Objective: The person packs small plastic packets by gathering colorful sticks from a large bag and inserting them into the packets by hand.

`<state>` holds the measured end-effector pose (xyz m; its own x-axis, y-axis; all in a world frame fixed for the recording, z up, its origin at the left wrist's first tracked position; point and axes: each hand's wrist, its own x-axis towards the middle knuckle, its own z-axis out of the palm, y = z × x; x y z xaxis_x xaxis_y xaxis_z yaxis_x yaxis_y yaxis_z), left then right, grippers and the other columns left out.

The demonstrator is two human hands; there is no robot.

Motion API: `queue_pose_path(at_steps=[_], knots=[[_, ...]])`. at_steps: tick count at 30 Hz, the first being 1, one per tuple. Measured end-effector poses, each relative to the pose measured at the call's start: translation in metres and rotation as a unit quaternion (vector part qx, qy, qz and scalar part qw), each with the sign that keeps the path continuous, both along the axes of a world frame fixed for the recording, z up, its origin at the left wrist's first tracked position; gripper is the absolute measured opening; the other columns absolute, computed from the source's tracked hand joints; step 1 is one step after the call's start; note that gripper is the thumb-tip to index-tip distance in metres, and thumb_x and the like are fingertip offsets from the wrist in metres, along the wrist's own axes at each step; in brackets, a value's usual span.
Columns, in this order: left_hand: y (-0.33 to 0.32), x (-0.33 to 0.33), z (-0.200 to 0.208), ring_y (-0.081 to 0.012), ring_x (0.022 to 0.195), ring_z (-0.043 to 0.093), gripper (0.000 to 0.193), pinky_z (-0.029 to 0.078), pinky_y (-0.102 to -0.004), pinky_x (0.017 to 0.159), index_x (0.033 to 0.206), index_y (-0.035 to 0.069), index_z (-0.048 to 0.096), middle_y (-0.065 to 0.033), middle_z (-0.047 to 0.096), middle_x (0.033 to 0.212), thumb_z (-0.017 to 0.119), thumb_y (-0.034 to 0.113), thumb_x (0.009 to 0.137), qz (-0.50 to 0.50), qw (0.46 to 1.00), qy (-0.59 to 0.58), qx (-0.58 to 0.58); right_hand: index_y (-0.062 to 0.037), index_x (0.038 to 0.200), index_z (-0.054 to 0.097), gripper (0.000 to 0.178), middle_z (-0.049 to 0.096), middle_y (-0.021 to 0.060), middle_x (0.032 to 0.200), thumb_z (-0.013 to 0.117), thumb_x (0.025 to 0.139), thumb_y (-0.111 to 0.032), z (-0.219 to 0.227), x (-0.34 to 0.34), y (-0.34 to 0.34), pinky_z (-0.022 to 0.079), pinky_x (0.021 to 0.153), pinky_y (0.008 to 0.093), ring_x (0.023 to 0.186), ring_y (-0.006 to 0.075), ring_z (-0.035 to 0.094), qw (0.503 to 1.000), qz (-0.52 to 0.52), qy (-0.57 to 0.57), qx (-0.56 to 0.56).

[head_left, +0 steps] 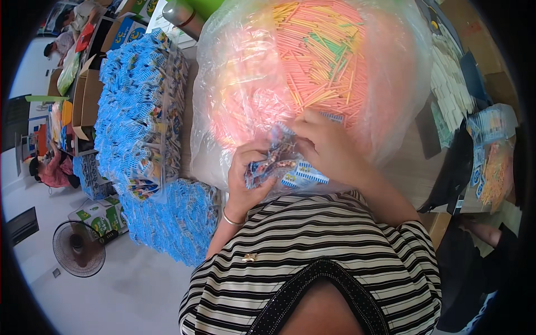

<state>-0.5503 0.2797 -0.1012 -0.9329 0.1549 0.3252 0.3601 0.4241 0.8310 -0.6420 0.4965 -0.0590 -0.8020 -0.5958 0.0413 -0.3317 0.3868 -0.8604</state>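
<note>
In front of my chest, my left hand [248, 170] is closed around a small clear and blue printed packet [274, 151]. The fingers of my right hand [324, 144] are bent together at the packet's upper edge; whether they hold anything else is hidden. More blue-and-white striped packets [304, 174] lie just below my right hand, against the big bag. A large clear plastic bag [399, 72] lies right beyond both hands. Thin pink, yellow and green sticks [321, 53] fill it, showing through its wide mouth.
On the left stand a clear bin heaped with blue packets [131, 100] and a lower pile of packets [173, 218]. A metal flask [181, 17] is at the back. White paper stacks [449, 84] and a bag of sticks [494, 162] are at right. A fan [78, 248] and other people are farther off.
</note>
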Motion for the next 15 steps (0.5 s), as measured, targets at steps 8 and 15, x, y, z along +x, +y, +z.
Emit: queue_pose_path(at_steps=[8,15], knots=[[0.015,-0.003,0.005,-0.0282,0.119,0.057,0.09,0.045,-0.0379,0.103,0.147,0.0,0.037,-0.0175,0.059,0.127,0.078,0.0,0.067,0.084,0.966,-0.132,0.207,-0.0011,0.107,0.065,0.036,0.064,0.0114,0.114,0.064,0.072,0.006,-0.004,-0.004,-0.004,0.046,0.096,0.0403,0.112,0.0303,0.058,0.982,0.03,0.184,-0.035],[0.003,-0.004,0.006,-0.0264,0.112,0.062,0.101,0.05,-0.035,0.096,0.153,-0.003,0.023,-0.0178,0.057,0.13,0.079,0.002,0.069,0.045,0.985,-0.139,0.097,-0.0031,0.116,0.063,0.037,0.064,0.0132,0.116,0.063,0.08,0.004,0.002,0.004,0.004,0.044,0.1,0.0403,0.115,0.0301,0.058,0.997,0.008,0.004,-0.077]])
